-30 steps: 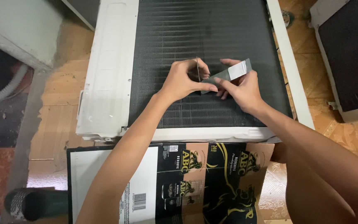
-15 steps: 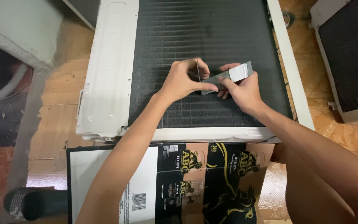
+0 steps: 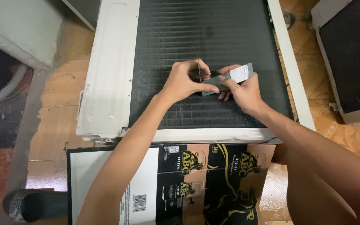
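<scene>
Left hand [image 3: 184, 81] pinches thin blade [image 3: 199, 71] upright on coil [image 3: 205, 50]; right hand [image 3: 240, 89] grips grey tool [image 3: 230, 77], touching fins. Risk, as I judge: too much pressure bends fins; slip cuts fingers.

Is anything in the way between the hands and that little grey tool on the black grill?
Nothing visible is. The right hand already holds the grey tool, and the left hand pinches its other end. Both rest right on the dark fin panel of the white unit, with nothing lying between.
</scene>
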